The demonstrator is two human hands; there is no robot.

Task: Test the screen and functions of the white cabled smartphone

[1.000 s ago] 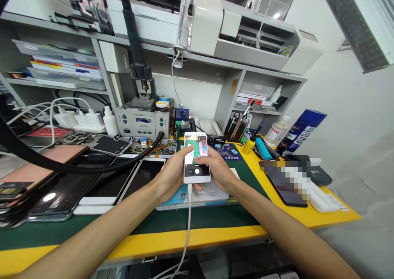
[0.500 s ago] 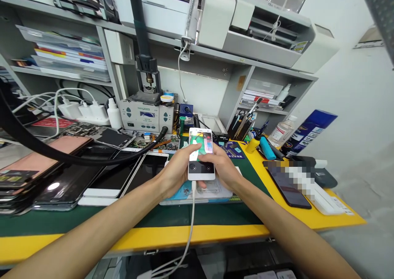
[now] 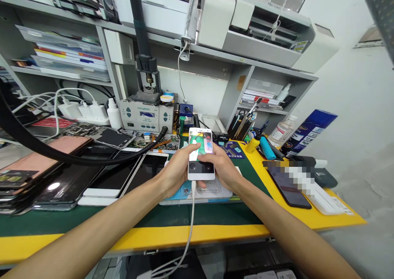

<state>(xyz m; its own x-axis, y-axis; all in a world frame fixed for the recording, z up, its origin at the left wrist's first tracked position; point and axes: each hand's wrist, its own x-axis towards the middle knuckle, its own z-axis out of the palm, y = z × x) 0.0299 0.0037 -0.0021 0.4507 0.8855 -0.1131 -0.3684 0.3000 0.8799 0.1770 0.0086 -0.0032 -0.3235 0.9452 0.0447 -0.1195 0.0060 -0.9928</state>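
A white phone (image 3: 201, 176) is held upright between both hands, its lit screen facing me with a colourful picture on it. My left hand (image 3: 177, 168) grips its left side, the thumb lying over the screen. From the right, my right hand (image 3: 226, 168) holds the other edge, with its thumb over the lower part of the screen and a fingertip showing below the phone. A white cable (image 3: 192, 213) is plugged into the phone's bottom end and hangs over the bench edge. Beneath the hands lies a flat blue and clear package (image 3: 212, 194).
Several phones (image 3: 106, 180) lie at the left, under a thick black hose (image 3: 92, 160). A grey station (image 3: 146, 114) stands behind. To the right are a dark phone (image 3: 289, 188), a yellow bottle (image 3: 252, 145), a clear bottle (image 3: 281, 132) and a blue can (image 3: 310, 133).
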